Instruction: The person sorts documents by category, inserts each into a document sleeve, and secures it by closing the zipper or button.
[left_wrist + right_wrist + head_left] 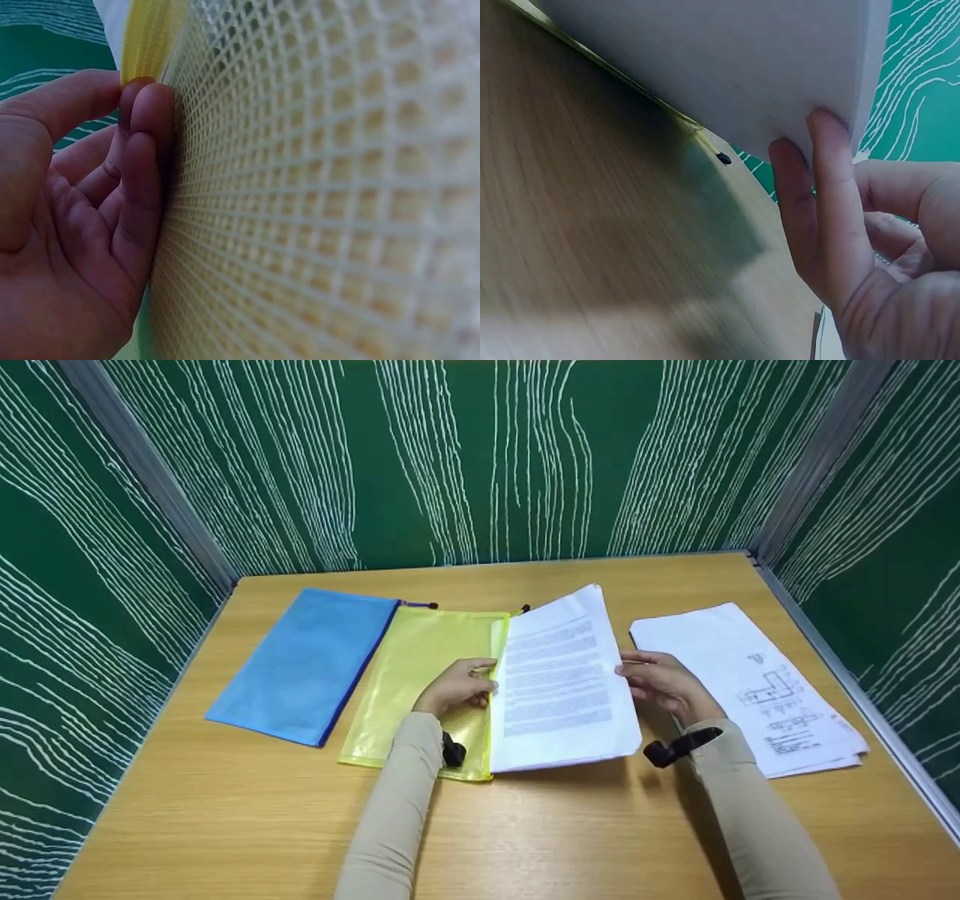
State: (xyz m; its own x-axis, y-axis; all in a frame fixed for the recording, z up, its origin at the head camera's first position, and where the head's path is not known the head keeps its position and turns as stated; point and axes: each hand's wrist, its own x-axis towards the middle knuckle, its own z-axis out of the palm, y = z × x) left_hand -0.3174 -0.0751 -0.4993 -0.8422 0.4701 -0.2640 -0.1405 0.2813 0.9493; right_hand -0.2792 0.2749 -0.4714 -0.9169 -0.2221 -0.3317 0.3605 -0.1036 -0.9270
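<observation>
A yellow mesh zip folder (439, 641) lies flat in the middle of the table. My left hand (459, 686) pinches its right edge by the zip, and the left wrist view shows thumb and fingers on the yellow zip strip (142, 45). A stack of printed paper (559, 682) sits with its left edge at the folder's opening, its right side lifted off the table. The right hand (667, 684) grips that raised edge; fingers (832, 172) press the underside in the right wrist view. Past the stack's lower side shows the folder's dark zip pull (724, 158).
To the left a blue zip folder (307, 660) lies partly beside the yellow one. Another stack of paper (697, 641) with line drawings lies at the right, near the right arm. Green panels with white lines (517, 465) stand around the wooden table (540, 840).
</observation>
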